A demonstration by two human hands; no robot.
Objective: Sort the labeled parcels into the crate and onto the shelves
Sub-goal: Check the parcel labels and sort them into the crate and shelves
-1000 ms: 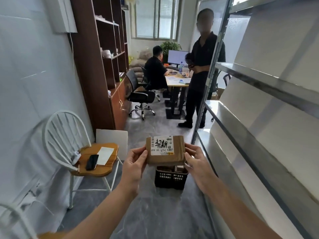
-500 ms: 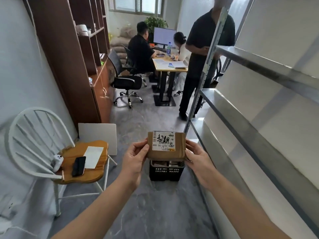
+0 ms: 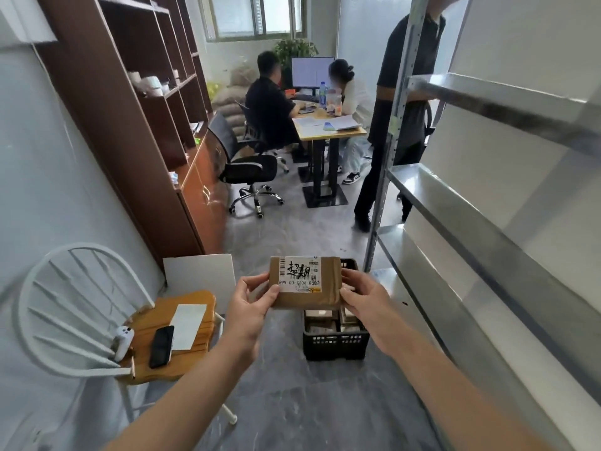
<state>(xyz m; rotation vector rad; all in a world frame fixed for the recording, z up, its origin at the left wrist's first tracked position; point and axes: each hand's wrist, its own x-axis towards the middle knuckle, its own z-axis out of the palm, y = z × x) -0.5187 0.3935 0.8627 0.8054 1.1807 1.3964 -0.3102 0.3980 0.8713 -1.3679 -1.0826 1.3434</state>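
Note:
A small brown cardboard parcel with a white label bearing black handwriting is held up in front of me. My left hand grips its left edge and my right hand grips its right edge. Directly below and behind the parcel, a black plastic crate stands on the grey floor with several parcels inside. Grey metal shelves run along the right side, bare where I can see them.
A white chair with a wooden seat at the left holds a phone, a paper and a white device. A white board leans on the brown bookcase. A person stands by the shelf post; two others sit at a desk beyond.
My view has tilted downward and the crate shows more fully under the parcel. Both hands keep the same hold on the parcel. A second seated person has come into view.

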